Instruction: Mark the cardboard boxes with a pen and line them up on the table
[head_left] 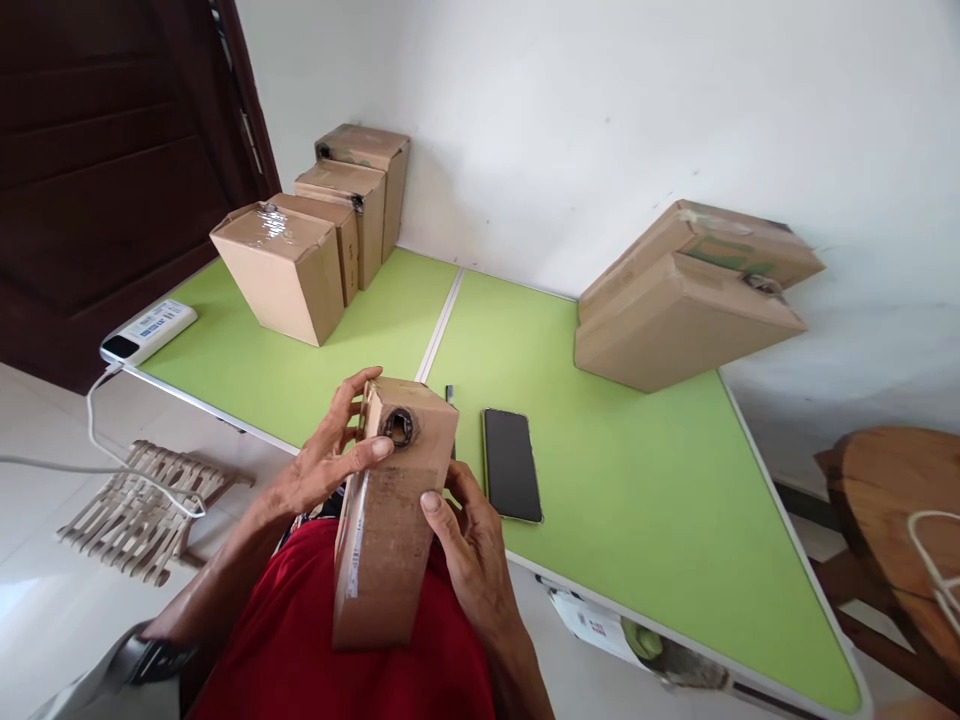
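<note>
Between my two hands I hold a cardboard box [401, 520], tilted, its lower end over my lap and its upper end by the table's front edge. Near its top is a round hole with a dark, rough rim [400, 427]. My left hand [337, 450] grips the upper left side, the thumb lying just under the hole. On the right side my right hand [469, 530] presses with its thumb on the front face, its other fingers partly hidden behind. A black phone [513, 466] lies on the table to the right of the box.
On the green table [622, 500], several cardboard boxes [289, 270] stand in a row at the back left. Two more boxes [675, 320] stand at the right by the wall. A white power device [150, 332] with a cable sits on the left corner. Wooden stools flank the table.
</note>
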